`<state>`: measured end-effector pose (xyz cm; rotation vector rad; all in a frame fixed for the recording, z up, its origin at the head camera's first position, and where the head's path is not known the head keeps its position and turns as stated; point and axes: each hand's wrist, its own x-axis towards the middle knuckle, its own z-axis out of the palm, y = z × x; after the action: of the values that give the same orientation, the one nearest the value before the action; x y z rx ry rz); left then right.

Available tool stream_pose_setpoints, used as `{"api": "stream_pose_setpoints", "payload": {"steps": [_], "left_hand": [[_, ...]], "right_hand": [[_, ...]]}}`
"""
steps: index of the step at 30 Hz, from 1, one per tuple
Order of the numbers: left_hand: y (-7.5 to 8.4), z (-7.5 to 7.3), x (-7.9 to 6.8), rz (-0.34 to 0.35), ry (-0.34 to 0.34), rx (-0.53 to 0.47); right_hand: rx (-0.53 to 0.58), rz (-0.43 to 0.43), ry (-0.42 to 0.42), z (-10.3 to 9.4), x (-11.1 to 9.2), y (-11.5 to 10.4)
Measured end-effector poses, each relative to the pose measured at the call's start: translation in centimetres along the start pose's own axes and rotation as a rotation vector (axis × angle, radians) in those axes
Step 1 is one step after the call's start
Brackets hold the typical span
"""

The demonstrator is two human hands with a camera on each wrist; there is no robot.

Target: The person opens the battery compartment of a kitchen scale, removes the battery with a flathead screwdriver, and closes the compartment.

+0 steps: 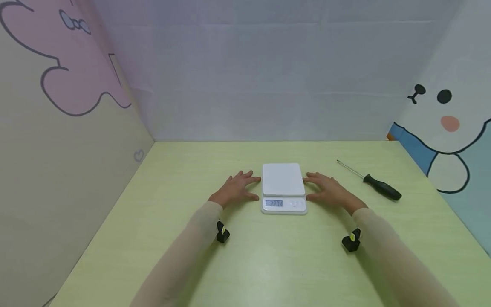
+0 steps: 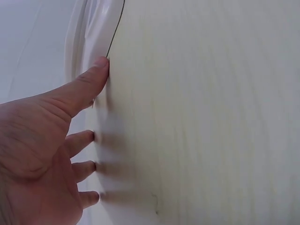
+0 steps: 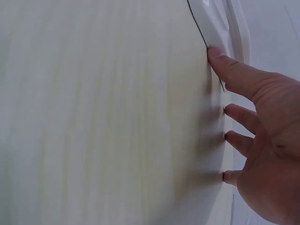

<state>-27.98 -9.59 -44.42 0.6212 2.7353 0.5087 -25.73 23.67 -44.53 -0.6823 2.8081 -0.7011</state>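
A white digital kitchen scale [image 1: 283, 179] lies flat on the table, its small display [image 1: 274, 203] lit with digits. To its left is my left hand [image 1: 237, 187], fingers spread and pointing at the scale's side. My right hand [image 1: 327, 190] mirrors it on the right side, index finger and thumb close to the edge. In the left wrist view, the fingertips of the left hand [image 2: 51, 145] rest on the tabletop near the scale's side [image 2: 101, 33]. Fingertips of the right hand [image 3: 267, 126] also meet the table in the right wrist view. Whether either hand touches the scale, I cannot tell.
A screwdriver [image 1: 382, 187] with a black handle lies to the right of the right hand, its shaft pointing back left. The pale green-yellow table [image 1: 276, 264] meets a plain back wall [image 1: 268, 85]. Side panels with cartoon drawings stand at left and right.
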Motion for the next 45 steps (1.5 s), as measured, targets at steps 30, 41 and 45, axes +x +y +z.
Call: {"api": "stream_pose_setpoints", "payload": {"steps": [30,41,45], "left_hand": [[-0.1,1.0,0.3,-0.019,0.066,-0.036],[-0.7,0.8,0.3,0.031,0.037,-0.121],[-1.0,0.6,0.2,0.046,0.022,-0.157]], "right_hand": [[0.015,-0.005,0.061,0.6,-0.6,-0.3],[0.041,-0.019,0.024,0.3,-0.8,0.3],[0.111,-0.015,-0.002,0.1,-0.8,0.8]]}}
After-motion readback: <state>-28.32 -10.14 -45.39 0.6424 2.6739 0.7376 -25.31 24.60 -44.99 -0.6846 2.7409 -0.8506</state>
